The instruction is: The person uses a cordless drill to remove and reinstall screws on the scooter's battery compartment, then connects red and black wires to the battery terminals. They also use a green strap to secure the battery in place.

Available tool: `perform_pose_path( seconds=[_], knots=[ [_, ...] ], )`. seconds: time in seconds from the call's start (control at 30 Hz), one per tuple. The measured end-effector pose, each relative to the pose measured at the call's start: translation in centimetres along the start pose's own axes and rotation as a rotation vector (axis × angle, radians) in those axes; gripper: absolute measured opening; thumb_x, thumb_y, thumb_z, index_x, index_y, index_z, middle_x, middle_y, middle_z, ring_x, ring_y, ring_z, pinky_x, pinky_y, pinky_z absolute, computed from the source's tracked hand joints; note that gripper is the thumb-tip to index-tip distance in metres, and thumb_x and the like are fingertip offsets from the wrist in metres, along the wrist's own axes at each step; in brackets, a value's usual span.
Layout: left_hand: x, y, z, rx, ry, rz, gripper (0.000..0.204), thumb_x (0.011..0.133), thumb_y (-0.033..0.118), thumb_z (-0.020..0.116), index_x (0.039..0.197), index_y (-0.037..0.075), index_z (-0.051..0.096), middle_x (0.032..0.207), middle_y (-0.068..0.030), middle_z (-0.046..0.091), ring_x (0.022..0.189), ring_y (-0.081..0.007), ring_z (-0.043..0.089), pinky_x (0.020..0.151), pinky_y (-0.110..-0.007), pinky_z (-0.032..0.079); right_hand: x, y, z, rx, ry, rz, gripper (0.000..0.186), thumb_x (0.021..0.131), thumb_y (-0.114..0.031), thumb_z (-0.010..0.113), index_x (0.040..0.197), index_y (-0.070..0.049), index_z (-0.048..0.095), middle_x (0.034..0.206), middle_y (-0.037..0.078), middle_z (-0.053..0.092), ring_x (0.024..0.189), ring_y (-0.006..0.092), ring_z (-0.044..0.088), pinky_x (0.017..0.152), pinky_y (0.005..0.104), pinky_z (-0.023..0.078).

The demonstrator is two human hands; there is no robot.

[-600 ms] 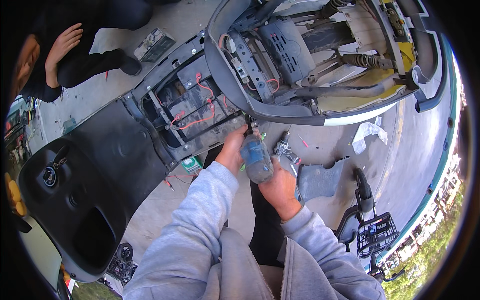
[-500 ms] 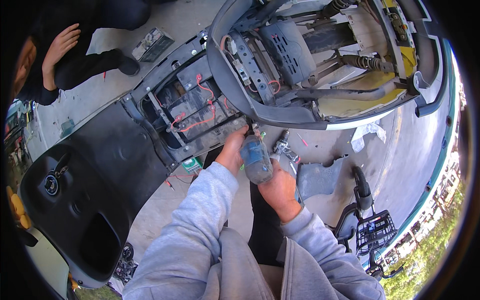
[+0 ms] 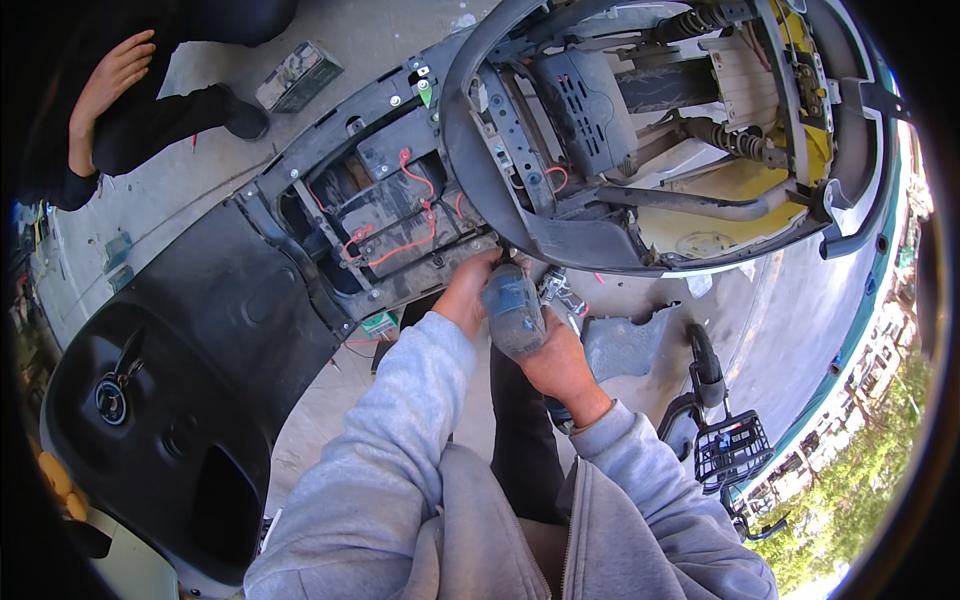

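Grey-blue power tool [image 3: 516,314], right hand [image 3: 560,362] wrapped round it — left hand [image 3: 464,294] at its nose, hold unclear!
If the tool slips — that left could get jammed against the frame [image 3: 405,288].

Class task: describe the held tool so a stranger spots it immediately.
On the stripped scooter, find the red wires, then look lower right. The right hand grips a power tool, bulky, grimy and blue-patched, unlike the silvery tool nearby.

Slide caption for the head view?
Right hand gripping rounded blue-grey power tool, left hand at its front, beside a black metal scooter frame.
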State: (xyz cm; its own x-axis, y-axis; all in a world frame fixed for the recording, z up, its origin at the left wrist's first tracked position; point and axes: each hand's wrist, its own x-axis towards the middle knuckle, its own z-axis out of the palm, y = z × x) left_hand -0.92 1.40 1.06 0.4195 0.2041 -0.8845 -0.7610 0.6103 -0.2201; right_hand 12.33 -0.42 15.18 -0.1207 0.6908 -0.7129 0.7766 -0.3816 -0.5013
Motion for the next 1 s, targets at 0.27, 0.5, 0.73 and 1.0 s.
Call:
perform_pose_path(
  seconds=[0.27, 0.5, 0.73, 1.0],
  knots=[
    [3.2, 0.6, -2.7, 0.211, 0.225, 0.085, 0.015, 0.092, 0.012, 0.052, 0.098, 0.002, 0.062, 0.091, -0.0106, 0.066, 0.084, -0.0232, 0.063, 0.075, -0.033, 0.052, -0.6, 1.6, 4.7, 0.247, 0.099, 0.013, 0.030, 0.080, -0.016, 0.070, 0.102, 0.001, 0.061, 0.091, 0.026, 0.068, 0.089, 0.0440, 0.066, 0.075, 0.0445, 0.053],
    [8.9, -0.7, -5.4, 0.168, 0.313, 0.172, 0.014, 0.092, 0.015, 0.053, 0.096, 0.006, 0.062, 0.088, -0.0071, 0.065, 0.078, -0.0192, 0.062, 0.067, -0.034, 0.051, -0.1, 1.0, 2.8, 0.046, 0.005, 0.022, 0.032, 0.080, -0.020, 0.070, 0.103, 0.000, 0.061, 0.091, 0.028, 0.068, 0.094, 0.0470, 0.063, 0.078, 0.0467, 0.053],
    [11.2, -0.8, -5.1, 0.121, 0.266, 0.204, 0.009, 0.093, 0.012, 0.054, 0.094, 0.008, 0.062, 0.086, -0.0048, 0.064, 0.074, -0.0152, 0.062, 0.057, -0.030, 0.048, -0.9, 0.6, 2.0, 0.157, 0.072, 0.034, 0.034, 0.080, -0.020, 0.071, 0.106, 0.000, 0.062, 0.093, 0.027, 0.068, 0.094, 0.0455, 0.064, 0.078, 0.0447, 0.053],
    [5.3, 1.0, 1.7, -0.071, 0.340, 0.330, 0.004, 0.085, 0.000, 0.061, 0.082, 0.000, 0.063, 0.076, -0.0094, 0.063, 0.060, -0.0174, 0.059, 0.043, -0.033, 0.039, -2.4, 0.8, -0.1, 0.190, 0.087, -0.018, 0.037, 0.079, -0.024, 0.074, 0.105, -0.001, 0.060, 0.088, 0.025, 0.068, 0.088, 0.0429, 0.067, 0.073, 0.0437, 0.053]
  ],
)
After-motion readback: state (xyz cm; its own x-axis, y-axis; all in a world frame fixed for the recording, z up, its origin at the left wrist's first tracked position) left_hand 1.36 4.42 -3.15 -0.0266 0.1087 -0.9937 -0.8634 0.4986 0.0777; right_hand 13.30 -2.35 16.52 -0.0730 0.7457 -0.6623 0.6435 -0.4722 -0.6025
